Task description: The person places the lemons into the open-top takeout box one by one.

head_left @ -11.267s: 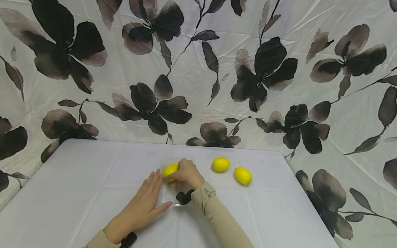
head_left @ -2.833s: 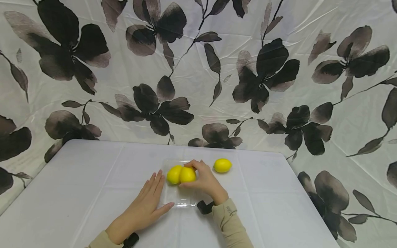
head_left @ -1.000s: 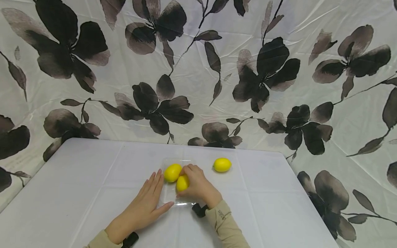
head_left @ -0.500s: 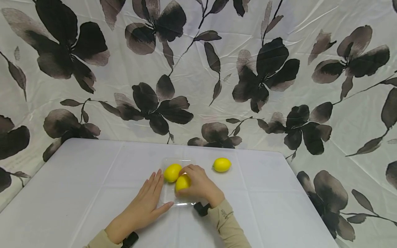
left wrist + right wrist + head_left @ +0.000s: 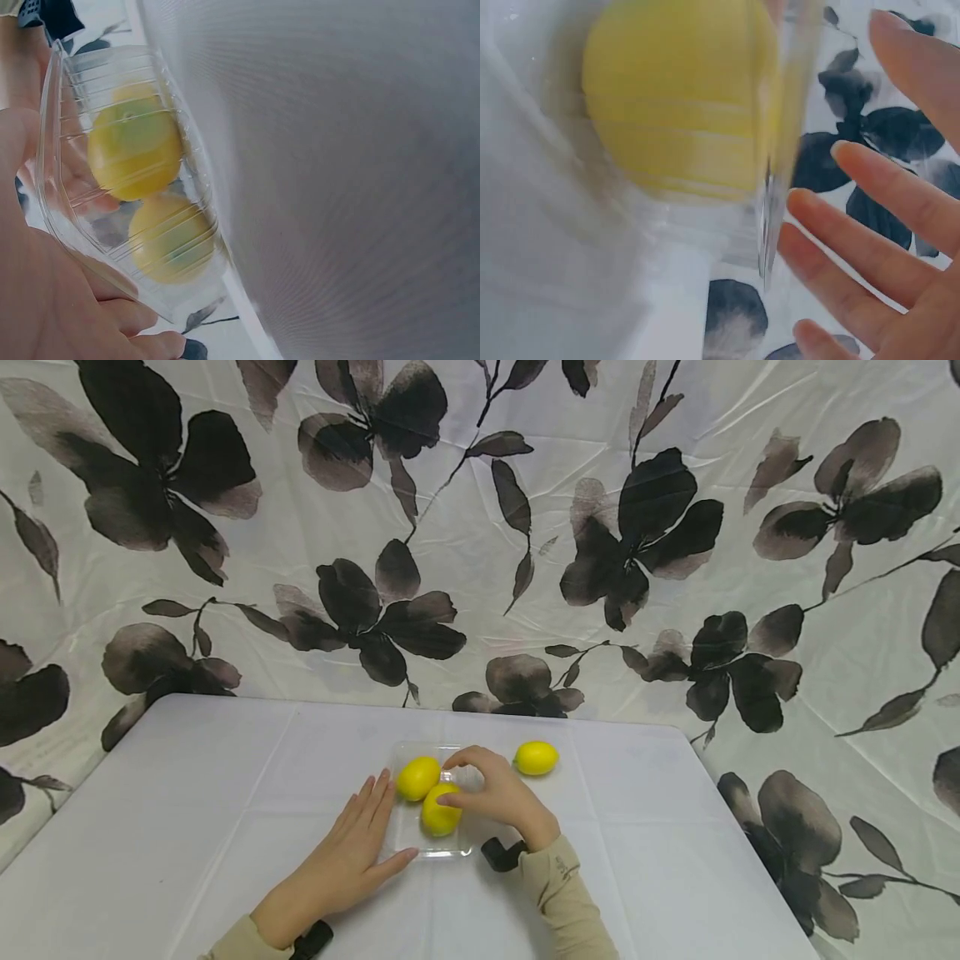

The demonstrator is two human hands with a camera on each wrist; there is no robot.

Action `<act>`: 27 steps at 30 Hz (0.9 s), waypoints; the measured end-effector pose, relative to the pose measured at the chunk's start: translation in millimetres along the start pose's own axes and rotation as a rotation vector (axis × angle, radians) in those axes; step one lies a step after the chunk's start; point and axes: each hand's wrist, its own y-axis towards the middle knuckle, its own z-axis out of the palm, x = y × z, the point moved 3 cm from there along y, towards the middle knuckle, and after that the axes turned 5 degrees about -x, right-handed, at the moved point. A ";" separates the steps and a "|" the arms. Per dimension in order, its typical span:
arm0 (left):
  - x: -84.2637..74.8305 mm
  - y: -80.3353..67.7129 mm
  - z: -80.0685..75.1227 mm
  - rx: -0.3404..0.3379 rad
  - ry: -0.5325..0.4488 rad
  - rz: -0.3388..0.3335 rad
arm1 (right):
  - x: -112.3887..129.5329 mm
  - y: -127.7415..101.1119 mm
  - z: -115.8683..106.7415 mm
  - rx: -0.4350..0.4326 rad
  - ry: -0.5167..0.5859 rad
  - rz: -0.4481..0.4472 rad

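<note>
A clear plastic box (image 5: 442,853) with ribbed walls sits on the table with two yellow lemons inside. One lemon (image 5: 417,778) lies at the back left of the box, and the other lemon (image 5: 437,821) is in front of it. My left hand (image 5: 337,856) lies along the left side of the box, fingers straight and thumb at the near corner. Over the box's right side, my right hand (image 5: 502,789) has its fingers spread apart, holding nothing; its thumb overlaps the nearer lemon. In the right wrist view, the fingers (image 5: 870,255) are above the rim.
A third lemon (image 5: 536,758) lies on the white-covered table (image 5: 637,860), behind and right of the box. A flower-printed cloth (image 5: 525,527) hangs behind the table. Each wrist carries a black camera, such as the right one (image 5: 501,855).
Since the earliest frame, one lemon has gone from the table into the box. My right hand has just let go of it and moved up and right. The left hand has stayed put.
</note>
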 end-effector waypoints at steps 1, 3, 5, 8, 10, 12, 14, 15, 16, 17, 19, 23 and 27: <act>0.2 -0.1 -0.1 0.000 -0.001 -0.001 | -1.4 0.4 -1.4 -0.011 0.015 -0.009; 0.6 -0.2 -0.2 0.000 -0.006 -0.006 | -5.1 1.7 -4.0 -0.035 0.056 -0.017; 0.9 -0.5 0.0 0.001 -0.008 -0.010 | -10.8 3.1 -6.5 -0.065 0.088 -0.014; 0.9 -0.7 0.3 0.004 -0.016 -0.018 | -18.2 5.4 -12.5 -0.119 0.132 -0.013; 0.9 -0.8 0.5 0.005 -0.018 -0.022 | -22.7 6.6 -17.9 -0.157 0.143 -0.020; 0.9 -0.8 0.8 0.008 -0.019 -0.026 | -27.6 7.5 -23.9 -0.196 0.143 -0.015; 0.8 -0.9 0.8 0.009 -0.019 -0.026 | -34.0 8.1 -29.8 -0.240 0.132 -0.008; 0.8 -1.0 0.8 0.010 -0.017 -0.027 | -37.8 8.2 -32.8 -0.264 0.127 -0.007; 0.7 -1.1 0.8 0.011 -0.016 -0.028 | -41.9 8.2 -35.8 -0.289 0.124 -0.005; 0.5 -1.2 0.7 0.013 -0.016 -0.028 | -46.2 7.9 -38.7 -0.312 0.127 0.001; 0.3 -1.4 0.5 0.014 -0.019 -0.029 | -54.8 6.9 -44.4 -0.355 0.128 0.010; 0.1 -1.4 0.1 0.012 -0.021 -0.028 | -70.5 2.5 -53.9 -0.405 0.157 0.051; 0.2 -1.6 0.4 0.013 -0.018 -0.025 | -84.6 -3.2 -59.9 -0.423 0.146 0.120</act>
